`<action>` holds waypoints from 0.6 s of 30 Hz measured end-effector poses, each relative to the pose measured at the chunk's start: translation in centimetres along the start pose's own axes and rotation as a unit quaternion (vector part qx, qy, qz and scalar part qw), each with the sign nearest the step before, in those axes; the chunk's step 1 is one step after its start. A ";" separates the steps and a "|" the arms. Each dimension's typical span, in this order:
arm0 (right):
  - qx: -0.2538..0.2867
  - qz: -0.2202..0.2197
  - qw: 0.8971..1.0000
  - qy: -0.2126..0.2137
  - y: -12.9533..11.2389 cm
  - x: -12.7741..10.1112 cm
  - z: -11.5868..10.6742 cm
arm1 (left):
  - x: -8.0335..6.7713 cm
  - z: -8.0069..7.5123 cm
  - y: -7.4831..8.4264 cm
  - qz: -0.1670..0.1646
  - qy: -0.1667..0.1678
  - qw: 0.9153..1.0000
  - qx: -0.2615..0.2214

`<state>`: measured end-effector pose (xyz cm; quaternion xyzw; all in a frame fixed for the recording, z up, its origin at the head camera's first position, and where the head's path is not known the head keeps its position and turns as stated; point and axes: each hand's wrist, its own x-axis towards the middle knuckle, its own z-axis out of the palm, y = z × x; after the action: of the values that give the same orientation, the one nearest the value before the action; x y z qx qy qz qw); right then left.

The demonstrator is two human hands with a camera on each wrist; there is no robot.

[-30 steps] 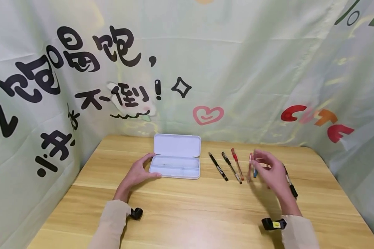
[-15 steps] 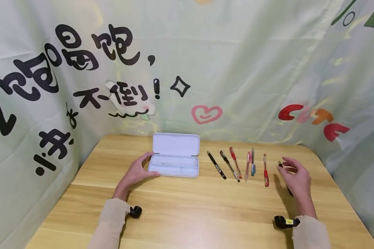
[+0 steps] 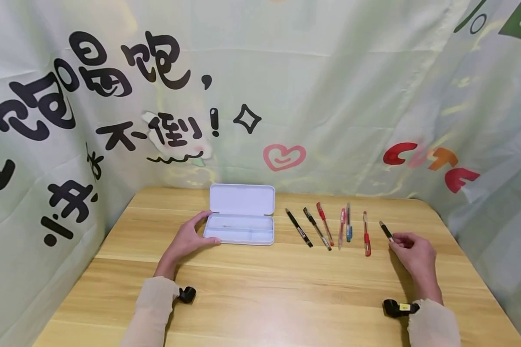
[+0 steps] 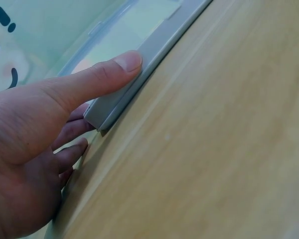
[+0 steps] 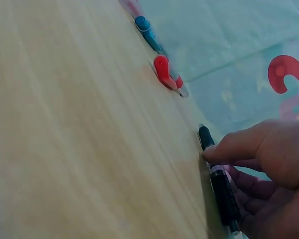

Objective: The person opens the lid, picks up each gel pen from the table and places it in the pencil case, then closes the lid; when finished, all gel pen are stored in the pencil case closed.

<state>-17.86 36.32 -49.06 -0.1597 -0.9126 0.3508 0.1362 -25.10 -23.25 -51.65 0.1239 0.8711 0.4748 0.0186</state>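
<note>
Pinching a black pen in a narrow grip, the right hand is right of six other pens on the table; the left hand holds the left end of the open pencil case.

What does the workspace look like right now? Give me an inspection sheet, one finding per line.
Surface: wood-grain table.
Job's things: case open, no pens inside; held pen black; six loose pens between case and right hand: two black, two red, one pink, one blue.
Clutter: nothing seen.
Hands: left hand holds the case's left end; right hand pinches the held pen.
Cables: nothing seen.
Surroundings: printed cloth behind and at both sides.
</note>
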 end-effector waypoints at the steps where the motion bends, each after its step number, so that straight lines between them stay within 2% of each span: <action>1: -0.003 0.003 1.000 0.003 0.0 0.0 0.0 | 0.0 0.0 0.0 0.000 -0.001 1.000 -0.001; 5: 0.010 0.015 1.000 0.017 -0.4 0.2 0.1 | 0.0 -0.1 0.1 -0.001 -0.002 1.000 -0.003; 8: 0.039 0.005 0.999 0.019 -1.5 0.1 0.3 | -0.1 -0.1 0.1 -0.004 -0.001 1.000 -0.002; 13: 0.094 -0.031 0.995 -0.023 -3.9 -0.2 1.2 | 0.0 -0.1 0.0 0.002 0.003 1.000 -0.003; 18: 0.132 -0.052 0.989 -0.053 -6.1 -1.0 3.2 | 0.1 0.0 -0.2 0.008 0.005 1.000 -0.001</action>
<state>-19.30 29.76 -47.29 -0.0738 -0.8714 0.4683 0.1260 -25.24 -23.28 -51.77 0.1282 0.8698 0.4764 0.0110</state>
